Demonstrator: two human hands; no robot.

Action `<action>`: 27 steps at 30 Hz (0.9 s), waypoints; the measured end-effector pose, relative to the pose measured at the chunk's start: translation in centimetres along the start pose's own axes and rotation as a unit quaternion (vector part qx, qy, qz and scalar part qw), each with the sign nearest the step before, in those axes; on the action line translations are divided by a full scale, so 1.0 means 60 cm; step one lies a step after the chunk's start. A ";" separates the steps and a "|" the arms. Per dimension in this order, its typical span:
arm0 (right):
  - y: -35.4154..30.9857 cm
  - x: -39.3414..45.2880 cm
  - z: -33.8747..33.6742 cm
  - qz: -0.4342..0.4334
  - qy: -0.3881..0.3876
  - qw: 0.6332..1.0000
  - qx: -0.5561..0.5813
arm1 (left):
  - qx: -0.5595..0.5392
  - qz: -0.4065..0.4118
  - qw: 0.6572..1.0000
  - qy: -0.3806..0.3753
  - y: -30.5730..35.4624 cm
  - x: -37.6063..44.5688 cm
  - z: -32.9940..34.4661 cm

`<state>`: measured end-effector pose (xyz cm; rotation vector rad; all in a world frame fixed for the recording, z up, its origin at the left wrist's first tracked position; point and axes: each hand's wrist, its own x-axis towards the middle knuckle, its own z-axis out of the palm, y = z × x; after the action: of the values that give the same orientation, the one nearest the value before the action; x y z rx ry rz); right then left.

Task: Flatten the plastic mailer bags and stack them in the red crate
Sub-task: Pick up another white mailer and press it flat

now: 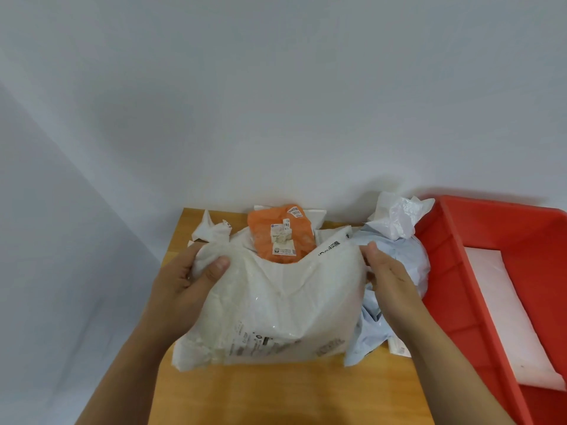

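A wrinkled white mailer bag with black print hangs over the wooden table, held up by its two top corners. My left hand grips the left corner with the thumb on top. My right hand pinches the right corner. Behind it lies an orange mailer with white labels. A pale blue bag sits at the right, under a crumpled white bag. The red crate stands at the far right, with a flat white bag lying inside it.
More crumpled white bags lie at the table's back left. A plain grey wall rises right behind the table. The table's left edge drops off near my left forearm. Bare wood shows at the front of the table.
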<state>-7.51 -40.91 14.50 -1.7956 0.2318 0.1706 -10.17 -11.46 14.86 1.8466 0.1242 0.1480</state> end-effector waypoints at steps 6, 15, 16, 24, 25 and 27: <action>0.007 0.009 0.009 -0.075 -0.011 0.996 0.044 | -0.017 -0.040 0.999 0.003 -0.008 0.002 0.013; 0.042 0.035 0.005 -0.092 0.106 0.990 0.008 | -0.056 -0.107 0.989 0.088 -0.062 0.021 0.008; 0.044 0.037 0.008 -0.098 0.118 0.988 0.005 | -0.058 -0.114 0.987 0.098 -0.069 0.024 0.011; 0.070 0.050 0.034 -0.004 0.106 0.994 0.025 | -0.056 -0.147 0.981 0.118 -0.120 0.044 0.021; 0.076 0.045 0.038 0.019 0.071 0.997 0.025 | -0.059 -0.152 0.979 0.121 -0.129 0.043 0.013; 0.101 0.032 0.057 0.052 -0.003 0.999 0.005 | -0.066 -0.170 0.976 0.122 -0.159 0.039 -0.007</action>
<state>-7.14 -39.05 7.52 -1.7747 0.3213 0.2474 -7.99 -8.07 5.90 1.6428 0.5859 0.1392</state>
